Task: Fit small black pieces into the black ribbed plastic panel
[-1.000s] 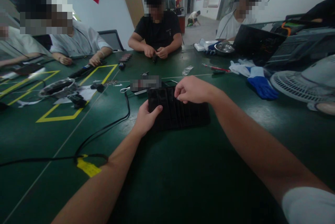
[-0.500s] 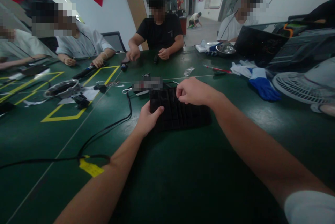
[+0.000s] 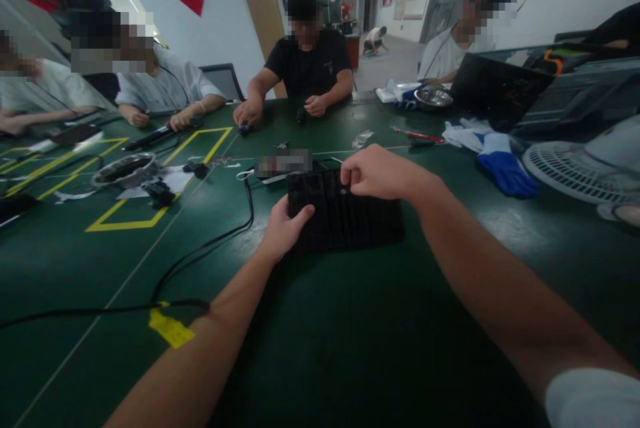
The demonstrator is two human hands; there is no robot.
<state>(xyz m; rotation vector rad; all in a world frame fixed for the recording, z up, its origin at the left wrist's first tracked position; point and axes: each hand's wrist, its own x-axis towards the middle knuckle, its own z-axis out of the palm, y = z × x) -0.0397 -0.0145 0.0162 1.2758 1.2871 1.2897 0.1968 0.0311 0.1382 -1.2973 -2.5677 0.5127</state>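
I have the left hand (image 3: 284,229) gripping the left end of the black tray (image 3: 373,223) on the green table (image 3: 380,335), while the curled right hand (image 3: 376,171), grip unclear, shifts slightly farther, uncovering a small round piece (image 3: 343,191), apparently let go.

One head-worn camera looks from above and behind the hands (image 3: 284,228), forward and down, quite near to them, and across the table (image 3: 340,335) to the floor (image 3: 400,71) beyond.

A green worktop (image 3: 350,335) carries a metal bowl (image 3: 433,97) near its far edge, gloves (image 3: 510,168) toward the right edge, a cable (image 3: 100,311) toward the left
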